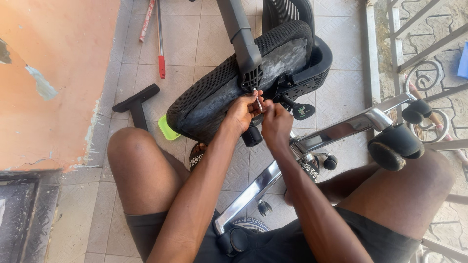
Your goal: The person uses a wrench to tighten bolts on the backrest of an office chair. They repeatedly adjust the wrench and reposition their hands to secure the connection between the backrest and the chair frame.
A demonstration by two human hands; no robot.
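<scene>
Black mesh office chair seat (229, 87) lay tipped on its side on pale patterned floor tiles (195, 39), underside turned toward the person seated on the ground. Held against that underside, at the black plastic armrest bracket (251, 75): a thin silver metal tool, probably a hex key (259, 102), though too small to tell for sure. Left hand (242, 113) closed around the tool's lower part, fingers curled tight. Right hand (276, 124) just beside it, touching, fingers pinched shut near the same tool; whether on the tool or on a small part under it, could not tell. Stretched across the lap, between the bare knees: a chrome star-shaped chair base (312, 143) with black caster wheels (395, 146). Left of the seat, a loose black T-shaped armrest piece (137, 103) flat on the tiles. Peeking from under the seat's edge, a small lime-green plastic tray (168, 129), contents hidden. Farther off, a red-handled metal rod (160, 44) beside the peeling orange wall (48, 73).
</scene>
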